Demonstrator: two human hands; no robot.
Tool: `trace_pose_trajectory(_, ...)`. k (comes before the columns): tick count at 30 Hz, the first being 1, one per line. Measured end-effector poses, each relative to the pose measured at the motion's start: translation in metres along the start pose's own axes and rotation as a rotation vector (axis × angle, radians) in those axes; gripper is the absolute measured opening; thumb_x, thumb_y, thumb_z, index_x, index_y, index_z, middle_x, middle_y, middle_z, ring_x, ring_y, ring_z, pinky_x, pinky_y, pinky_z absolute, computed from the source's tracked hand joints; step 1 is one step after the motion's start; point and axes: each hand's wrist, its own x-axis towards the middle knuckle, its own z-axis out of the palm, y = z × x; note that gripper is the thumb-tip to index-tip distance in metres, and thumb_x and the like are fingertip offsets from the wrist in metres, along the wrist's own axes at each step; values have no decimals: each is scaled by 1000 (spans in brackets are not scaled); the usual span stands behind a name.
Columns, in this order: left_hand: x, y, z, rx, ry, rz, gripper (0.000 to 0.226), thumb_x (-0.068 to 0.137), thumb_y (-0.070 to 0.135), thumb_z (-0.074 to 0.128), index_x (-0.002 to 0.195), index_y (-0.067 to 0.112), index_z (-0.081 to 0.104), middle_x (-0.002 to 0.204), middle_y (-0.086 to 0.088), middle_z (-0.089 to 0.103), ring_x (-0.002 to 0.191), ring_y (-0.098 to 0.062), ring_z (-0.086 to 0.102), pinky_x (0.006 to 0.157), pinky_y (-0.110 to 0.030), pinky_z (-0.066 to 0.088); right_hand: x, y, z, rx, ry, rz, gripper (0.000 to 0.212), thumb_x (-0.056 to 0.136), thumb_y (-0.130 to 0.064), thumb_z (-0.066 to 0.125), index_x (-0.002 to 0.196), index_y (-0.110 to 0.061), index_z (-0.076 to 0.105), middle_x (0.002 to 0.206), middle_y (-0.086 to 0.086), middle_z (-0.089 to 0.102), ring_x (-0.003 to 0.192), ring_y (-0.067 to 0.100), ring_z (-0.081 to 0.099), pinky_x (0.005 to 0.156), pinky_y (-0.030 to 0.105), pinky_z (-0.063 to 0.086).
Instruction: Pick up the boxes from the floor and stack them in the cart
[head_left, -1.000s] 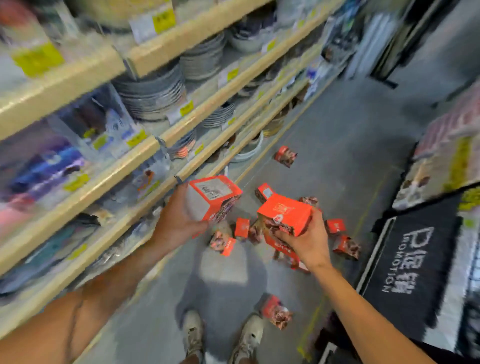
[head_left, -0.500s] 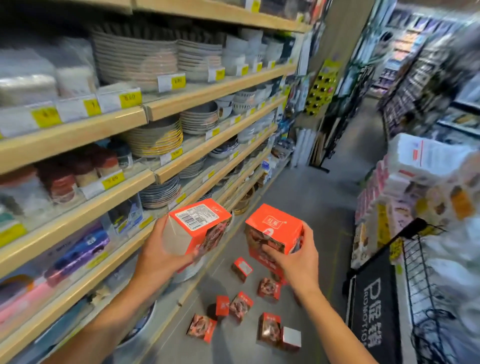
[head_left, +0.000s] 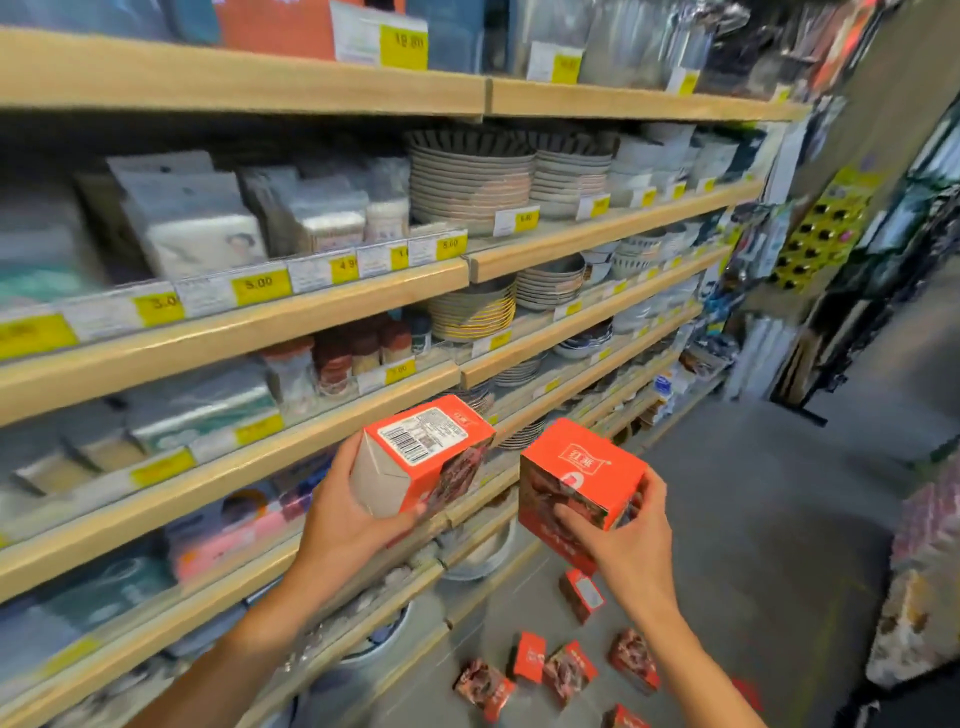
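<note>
Left hand grips one orange box; right hand grips another box. Cart not visible; remaining boxes lie on floor below right hand.

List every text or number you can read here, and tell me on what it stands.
"5.00": yellow tag on the second shelf.
"5.00": tag further right on that shelf.
"3.0", cut off: tag on the same shelf.
"4.9", cut off: tag there.
Barcode label on the left hand's box: print too small to read.
White logo on the right hand's box: characters not legible.
Other tags: blurred.
</note>
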Motion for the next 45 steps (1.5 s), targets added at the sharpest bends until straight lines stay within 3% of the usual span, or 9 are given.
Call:
trace_pose_trajectory(6,-66,4,-49,82,304,-103,93,54,44,96,132,43,46,125,20,61,113,5,59,87,-18,52,1,-8,48,140,-268,-25,86,67,-7,93,131,-26,39,114,-23,54,94,-26,53,78,5,43)
trace_pose_trajectory(10,-126,12,-86,159,505,-222,87,60,21,97,127,47,48,115,26,63,107,3,62,79,-25,59,-23,-15,102,168,-502,-64,92,62,-9,95,134,-26,41,119,-13,58,105,-13,57,90,21,45)
trace_pose_trajectory(13,-175,14,-110,244,622,-272,88,57,23,98,126,47,49,117,25,64,107,2,63,81,-26,57,-51,-30,145,201,-663,-101,92,60,-11,96,132,-31,43,119,-13,61,105,-3,63,84,18,47)
trace_pose_trajectory(21,-310,35,-171,309,958,-315,89,53,31,97,127,45,49,118,26,64,111,2,62,82,-10,49,-164,-96,209,213,-1007,-220,93,63,-20,95,136,-33,40,110,-28,57,89,-22,54,65,0,41)
trace_pose_trajectory(27,-411,49,-213,295,1169,-312,90,48,51,89,128,49,48,121,31,62,115,8,57,95,-22,50,-263,-140,234,207,-1171,-337,91,62,-23,97,128,-39,36,110,-31,52,98,-18,50,73,8,39)
trace_pose_trajectory(30,-469,55,-239,311,1243,-302,86,49,46,91,120,65,46,117,38,60,110,14,57,89,-11,48,-325,-160,249,212,-1238,-382,93,60,-23,97,133,-31,40,113,-17,58,100,-8,56,77,14,42)
trace_pose_trajectory(36,-578,61,-292,251,1365,-341,91,54,37,97,129,47,48,123,25,62,116,5,58,94,-27,48,-450,-194,271,219,-1404,-445,105,62,-30,96,145,-27,30,124,-11,51,114,10,53,96,31,40)
trace_pose_trajectory(41,-663,58,-323,268,1539,-390,86,54,32,92,127,41,48,116,33,62,109,12,58,80,-2,45,-551,-203,296,247,-1607,-566,117,65,-26,95,150,-44,17,131,-10,49,114,8,58,101,36,44)
trace_pose_trajectory(45,-714,49,-339,277,1650,-465,86,59,26,96,126,48,48,120,29,61,114,8,57,90,-19,47,-609,-198,321,189,-1683,-663,100,59,-33,98,135,-48,35,132,-5,52,112,12,61,89,33,53)
